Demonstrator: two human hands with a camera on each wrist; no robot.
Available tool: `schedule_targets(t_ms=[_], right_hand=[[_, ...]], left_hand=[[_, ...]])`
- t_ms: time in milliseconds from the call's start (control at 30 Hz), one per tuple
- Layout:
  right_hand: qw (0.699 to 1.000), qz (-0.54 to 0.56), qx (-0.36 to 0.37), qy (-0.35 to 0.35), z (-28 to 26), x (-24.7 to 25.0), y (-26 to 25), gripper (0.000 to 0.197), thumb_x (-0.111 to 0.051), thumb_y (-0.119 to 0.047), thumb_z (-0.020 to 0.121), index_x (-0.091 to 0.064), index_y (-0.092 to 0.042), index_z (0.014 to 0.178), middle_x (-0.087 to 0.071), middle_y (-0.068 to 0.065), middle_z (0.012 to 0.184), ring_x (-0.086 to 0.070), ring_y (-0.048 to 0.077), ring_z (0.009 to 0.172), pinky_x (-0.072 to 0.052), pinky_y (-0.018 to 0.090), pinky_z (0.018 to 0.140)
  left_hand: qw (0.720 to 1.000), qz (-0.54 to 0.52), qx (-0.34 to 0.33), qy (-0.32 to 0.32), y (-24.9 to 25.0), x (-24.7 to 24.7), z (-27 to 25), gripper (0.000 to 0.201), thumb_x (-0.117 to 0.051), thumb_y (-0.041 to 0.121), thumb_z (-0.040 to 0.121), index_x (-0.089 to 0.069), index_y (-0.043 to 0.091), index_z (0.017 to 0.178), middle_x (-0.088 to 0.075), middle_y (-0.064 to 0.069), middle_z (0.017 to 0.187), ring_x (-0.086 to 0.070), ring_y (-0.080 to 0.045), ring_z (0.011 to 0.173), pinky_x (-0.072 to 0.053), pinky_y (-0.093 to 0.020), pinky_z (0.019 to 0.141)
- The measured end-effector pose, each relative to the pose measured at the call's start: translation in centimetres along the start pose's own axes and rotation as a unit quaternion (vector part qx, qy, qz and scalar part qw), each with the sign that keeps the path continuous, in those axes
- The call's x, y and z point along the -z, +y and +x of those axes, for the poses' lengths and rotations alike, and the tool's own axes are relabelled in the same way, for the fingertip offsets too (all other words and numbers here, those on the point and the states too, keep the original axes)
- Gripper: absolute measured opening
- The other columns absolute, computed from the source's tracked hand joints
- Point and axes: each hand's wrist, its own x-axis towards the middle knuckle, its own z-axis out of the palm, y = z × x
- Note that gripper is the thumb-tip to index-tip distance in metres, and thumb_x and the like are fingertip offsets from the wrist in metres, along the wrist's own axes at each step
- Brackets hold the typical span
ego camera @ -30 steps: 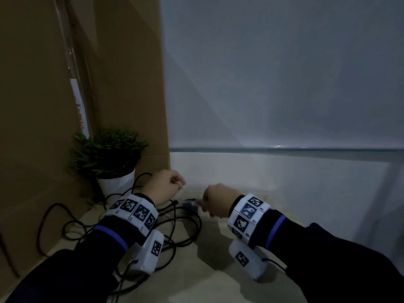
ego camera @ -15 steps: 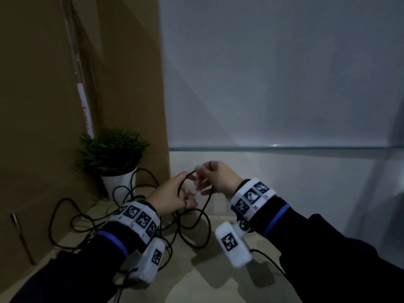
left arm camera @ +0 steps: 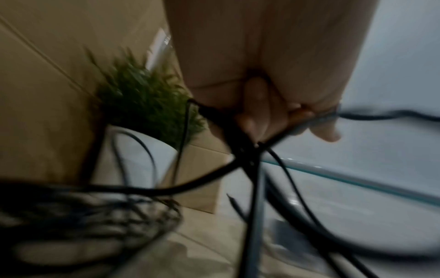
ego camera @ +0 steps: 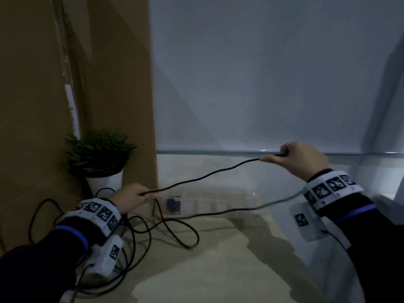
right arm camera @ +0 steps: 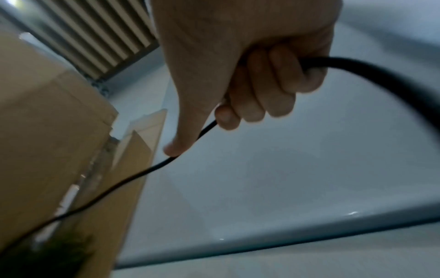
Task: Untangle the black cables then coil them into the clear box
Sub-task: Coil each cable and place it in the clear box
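**Black cable stretched between two hands above the tangle**

Fingers (right arm camera: 259, 90) of the right hand (ego camera: 306, 160) are curled round a thin black cable (ego camera: 205, 177), with the thumb laid along it; the cable leaves the fist on both sides in the right wrist view. Fingers (left arm camera: 257, 116) of the left hand (ego camera: 129, 201) are bunched and pinch the same cable, with further strands hanging from that grip. Between the two hands the cable runs in a shallow sag, rising from the low left hand to the right hand, which is held higher and well apart from it.

Below and around the left wrist, the remaining tangled black cables (ego camera: 140, 237) lie in loose loops on the pale beige tabletop (ego camera: 218, 270), one loop reaching out toward the middle of the table. A clear plastic box (ego camera: 209, 202) sits on the table just beyond the left hand, with a small dark object inside its left end; no cable lies coiled in it.

A small green potted plant in a white pot (ego camera: 100, 154) stands behind the left hand, against tall brown cardboard panels (ego camera: 109, 84). A grey-white wall (ego camera: 262, 73) fills the background.
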Motion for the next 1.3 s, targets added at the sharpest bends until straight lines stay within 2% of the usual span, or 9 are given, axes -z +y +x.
schedule_targets(t_ms=[133,367,600,700,767,900,1100,1200,1300], right_hand=[[0.996,-0.055,-0.071,-0.001,0.0,1.0,4.6,0.073,-0.045,-0.082,0.064,-0.044,-0.01,0.049,-0.047,0.007,0.046,-0.049,0.024,0.047,-0.033,0.027,0.048],[0.983,-0.061,-0.173,0.023,0.6,0.6,8.5,0.059,-0.05,-0.067,0.08,-0.058,-0.009,0.073,-0.058,0.014,0.071,-0.057,0.03,0.073,-0.046,0.035,0.071],[0.98,0.076,0.096,-0.159,-1.7,-2.3,-3.3,0.074,-0.052,-0.061,0.079,-0.039,-0.019,0.138,-0.052,0.006,0.134,-0.048,0.021,0.124,-0.034,0.031,0.103],[0.913,0.189,0.168,-0.32,-3.9,-3.9,-9.6,0.057,-0.053,-0.047,0.089,-0.041,-0.015,0.134,-0.056,0.001,0.123,-0.055,0.017,0.109,-0.04,0.024,0.093],[0.876,0.287,0.16,-0.354,-4.2,-5.2,-10.9,0.026,-0.049,-0.036,0.094,-0.055,-0.011,0.1,-0.059,0.003,0.085,-0.059,0.018,0.075,-0.047,0.021,0.068],[0.885,0.421,0.056,-0.19,-2.4,-4.4,-8.9,0.036,-0.047,-0.029,0.097,-0.043,-0.018,0.063,-0.034,-0.001,0.053,-0.032,0.008,0.04,-0.026,0.016,0.036],[0.864,0.471,-0.112,0.136,1.8,-2.8,0.4,0.041,-0.049,-0.029,0.096,-0.042,-0.019,0.057,-0.034,-0.013,0.034,-0.029,0.002,0.028,-0.024,0.02,0.042],[0.898,0.385,-0.137,0.164,2.0,-3.4,3.3,0.036,-0.048,-0.027,0.096,-0.052,-0.018,0.06,-0.047,0.003,0.052,-0.048,0.014,0.049,-0.031,0.027,0.052],[0.987,0.109,-0.072,0.089,0.2,-4.3,1.6,0.027,-0.055,-0.033,0.091,-0.061,-0.019,0.112,-0.06,0.017,0.111,-0.053,0.036,0.109,-0.04,0.039,0.091]], left_hand=[[0.997,0.046,0.051,0.034,-2.3,2.2,-0.1,0.051,-0.055,0.047,0.086,-0.037,0.017,0.048,-0.033,0.001,0.048,-0.039,-0.015,0.048,-0.03,-0.027,0.054],[0.995,-0.014,0.089,0.051,-1.4,3.4,0.5,0.035,-0.046,0.04,0.093,-0.042,0.012,0.073,-0.033,0.001,0.064,-0.042,-0.019,0.062,-0.034,-0.029,0.058],[0.988,-0.07,-0.095,0.103,6.8,1.1,0.1,0.041,-0.051,0.033,0.093,-0.046,0.0,0.071,-0.037,-0.007,0.06,-0.038,-0.015,0.055,-0.028,-0.027,0.054],[0.978,-0.056,-0.176,0.092,9.3,-0.4,-0.1,0.033,-0.057,0.032,0.09,-0.051,0.01,0.066,-0.045,-0.002,0.057,-0.04,-0.008,0.052,-0.028,-0.021,0.052],[0.976,-0.041,-0.199,0.083,10.3,-0.9,-0.1,0.025,-0.059,0.029,0.09,-0.054,0.018,0.068,-0.053,-0.006,0.062,-0.047,-0.012,0.057,-0.031,-0.021,0.053],[0.985,0.015,-0.169,0.013,8.9,-0.7,0.1,0.021,-0.06,0.022,0.089,-0.048,0.026,0.072,-0.053,0.007,0.063,-0.051,-0.007,0.059,-0.034,-0.015,0.053],[0.992,0.056,-0.046,-0.105,5.0,-0.3,-0.1,0.012,-0.053,0.016,0.091,-0.064,0.02,0.09,-0.062,-0.002,0.072,-0.055,-0.009,0.058,-0.042,-0.017,0.056],[0.99,0.088,-0.061,-0.087,4.5,-0.4,0.2,0.014,-0.049,0.018,0.093,-0.06,0.023,0.087,-0.062,-0.003,0.08,-0.057,-0.02,0.08,-0.037,-0.021,0.065],[0.988,0.092,-0.099,-0.077,5.3,-1.1,0.4,0.017,-0.046,0.026,0.097,-0.052,0.023,0.081,-0.054,0.002,0.074,-0.054,-0.018,0.077,-0.035,-0.023,0.063]])
